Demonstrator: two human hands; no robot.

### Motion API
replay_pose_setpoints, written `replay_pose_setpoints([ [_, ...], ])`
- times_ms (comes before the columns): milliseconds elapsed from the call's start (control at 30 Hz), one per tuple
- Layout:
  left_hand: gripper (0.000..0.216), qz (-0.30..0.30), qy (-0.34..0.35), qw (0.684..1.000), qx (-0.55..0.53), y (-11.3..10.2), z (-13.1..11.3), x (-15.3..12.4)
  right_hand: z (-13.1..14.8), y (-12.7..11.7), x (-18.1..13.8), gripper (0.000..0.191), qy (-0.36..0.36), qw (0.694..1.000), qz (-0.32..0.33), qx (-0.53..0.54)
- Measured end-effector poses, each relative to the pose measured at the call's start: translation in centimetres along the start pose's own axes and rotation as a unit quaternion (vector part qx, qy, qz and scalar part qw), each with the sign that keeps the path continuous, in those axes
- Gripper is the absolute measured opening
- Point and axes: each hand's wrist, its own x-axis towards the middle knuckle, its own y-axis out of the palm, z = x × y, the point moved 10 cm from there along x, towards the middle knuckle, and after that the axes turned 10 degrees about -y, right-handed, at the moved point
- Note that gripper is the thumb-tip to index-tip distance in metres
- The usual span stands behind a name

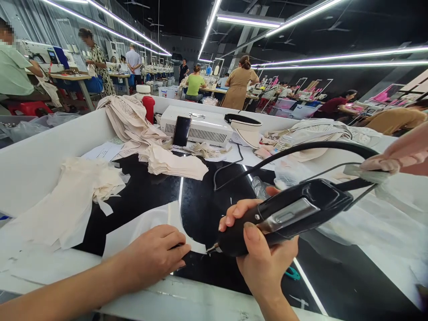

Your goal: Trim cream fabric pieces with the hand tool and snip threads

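Closest, the right hand (267,258) wraps its grip around a black power tool (284,214) above the dark tabletop (331,267); the tool's long axis slants, corded end up to the right, metal tip (214,248) pointing lower left at the corner of a white cloth (140,227). The left hand (160,252) rests on that cloth; whether its grip pinches it, I cannot tell.

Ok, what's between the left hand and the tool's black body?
In the head view, the white piece's narrow end and the tool's metal tip lie between the left hand and the black body.
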Motion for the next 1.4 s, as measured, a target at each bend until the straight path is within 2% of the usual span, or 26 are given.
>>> replay_pose_setpoints([
  [367, 0.018, -0.006, 0.008, 1.000, -0.001, 0.5, 0.0, -0.2, -0.2, 0.9, 1.1, 0.047, 0.000, 1.000, -0.029, -0.006],
  [567, 0.019, -0.008, 0.004, 1.000, -0.002, 0.5, 0.0, -0.3, -1.5, 2.6, 0.8, 0.044, 0.004, 0.999, -0.010, 0.032],
  [733, 0.017, -0.028, 0.006, 1.000, -0.008, -0.1, -0.1, -0.3, -2.1, 2.8, 0.3, 0.049, 0.010, 0.999, -0.007, 0.039],
  [967, 0.017, -0.016, 0.005, 1.000, -0.010, 0.2, -0.2, -0.2, -2.2, 3.2, 0.1, 0.040, -0.001, 0.999, 0.006, 0.038],
  [1400, 0.016, -0.005, 0.007, 1.000, -0.005, 0.4, 0.0, -0.1, -1.0, 1.4, 0.5, 0.046, -0.008, 1.000, -0.011, 0.009],
])
